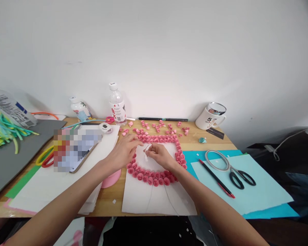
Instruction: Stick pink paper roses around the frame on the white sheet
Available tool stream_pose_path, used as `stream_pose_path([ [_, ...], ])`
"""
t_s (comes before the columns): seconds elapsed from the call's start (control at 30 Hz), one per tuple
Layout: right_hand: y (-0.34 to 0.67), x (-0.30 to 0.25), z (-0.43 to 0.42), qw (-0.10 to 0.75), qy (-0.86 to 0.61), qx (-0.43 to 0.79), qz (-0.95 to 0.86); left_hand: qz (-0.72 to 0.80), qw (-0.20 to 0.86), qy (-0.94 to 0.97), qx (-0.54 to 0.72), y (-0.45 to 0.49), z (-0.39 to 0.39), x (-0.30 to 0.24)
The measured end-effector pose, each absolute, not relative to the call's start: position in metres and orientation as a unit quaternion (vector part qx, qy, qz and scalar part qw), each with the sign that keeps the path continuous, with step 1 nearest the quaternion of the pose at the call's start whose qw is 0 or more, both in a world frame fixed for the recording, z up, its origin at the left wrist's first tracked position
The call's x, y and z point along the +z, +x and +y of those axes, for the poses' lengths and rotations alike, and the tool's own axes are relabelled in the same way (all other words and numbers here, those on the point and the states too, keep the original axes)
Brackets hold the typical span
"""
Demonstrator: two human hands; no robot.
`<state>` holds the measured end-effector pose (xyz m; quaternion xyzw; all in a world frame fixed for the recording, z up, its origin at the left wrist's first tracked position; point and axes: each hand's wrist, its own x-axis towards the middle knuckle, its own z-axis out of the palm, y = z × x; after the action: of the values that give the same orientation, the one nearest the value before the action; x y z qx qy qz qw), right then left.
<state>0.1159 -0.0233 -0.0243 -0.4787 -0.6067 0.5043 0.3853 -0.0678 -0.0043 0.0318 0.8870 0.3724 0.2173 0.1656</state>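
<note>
While pinching a small curled white strip [146,158] between thumb and fingertips of the right hand [160,155], holding it over the middle of a white sheet [136,198], inside a border of pink paper roses [156,182]. Reaching in with the left hand [127,148] at the border's upper-left corner, fingers loosely spread and slightly curled. Can't tell if touching roses there; partly hiding the left side of the border. Can see roses packed along top, right and bottom, doubled up at the bottom, with thin curved lines drawn below on the sheet.

Got loose pink paper curls [157,128] scattered just behind the border, on the wooden table [107,208]. Got dark pens [163,119] lying along the wall behind those. Back left of the roses, got an upright clear bottle [118,108], plus a smaller bottle [80,109], tilted. Back right, got a white mug [207,118], tilted, near a dark card [215,133] and a small teal paper roll [202,140].

To the right, got a pale blue sheet [267,181] over brighter blue paper [272,212], bearing black-handled scissors [236,180], a pale ring [217,169] and a dark pencil [215,177]. To the left, got a phone [86,157], partly blurred out, on stacked white papers [41,194], plus a bundle of green and yellow strips [7,128] further out.
</note>
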Motion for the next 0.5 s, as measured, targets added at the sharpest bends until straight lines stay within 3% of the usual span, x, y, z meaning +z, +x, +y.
stream_pose_path([
  [0.1,0.130,-0.014,-0.028,0.430,-0.456,0.524,-0.576,0.457,0.167,0.835,0.257,-0.066,-0.001,0.030],
  [0.2,0.165,0.016,-0.042,0.398,-0.406,0.556,-0.606,0.522,0.160,0.798,0.256,-0.071,0.007,0.022],
  [0.33,0.217,0.068,-0.071,0.072,-0.149,0.695,-0.700,0.559,0.161,0.770,0.262,-0.080,0.020,0.009],
  [0.4,0.230,0.079,-0.085,0.107,-0.139,0.668,-0.723,0.573,0.163,0.760,0.261,-0.079,0.024,0.006],
  [0.5,0.238,0.057,-0.100,0.256,-0.239,0.573,-0.741,0.566,0.172,0.761,0.268,-0.070,0.025,0.004],
])
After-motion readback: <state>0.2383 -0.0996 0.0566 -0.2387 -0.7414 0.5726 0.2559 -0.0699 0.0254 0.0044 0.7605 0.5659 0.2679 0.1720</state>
